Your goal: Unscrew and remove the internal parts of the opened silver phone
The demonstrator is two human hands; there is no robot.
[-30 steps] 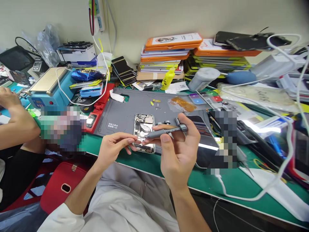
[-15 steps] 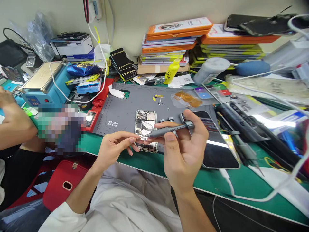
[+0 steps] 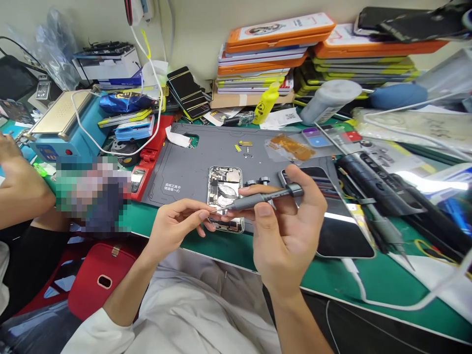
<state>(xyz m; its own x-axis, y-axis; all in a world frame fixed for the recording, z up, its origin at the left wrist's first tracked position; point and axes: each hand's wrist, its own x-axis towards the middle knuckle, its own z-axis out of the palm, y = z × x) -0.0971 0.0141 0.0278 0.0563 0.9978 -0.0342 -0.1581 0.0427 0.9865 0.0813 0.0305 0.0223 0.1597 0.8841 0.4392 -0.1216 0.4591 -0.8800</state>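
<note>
Right hand (image 3: 285,236) holding grey screwdriver (image 3: 254,200), tip pointing left; left hand (image 3: 173,228) with fingers pinched at tip. Opened phone (image 3: 225,178) under screwdriver, near edge of grey mat (image 3: 184,162). Black-screened device (image 3: 337,233) farther right.

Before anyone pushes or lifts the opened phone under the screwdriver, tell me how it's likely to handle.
The opened phone is probably stiff, since its outline looks straight and unbent. It's likely fragile on top, as its inner parts lie bare. Pushed, it would probably slide rather than roll or tip, because it lies flat and low.
</note>
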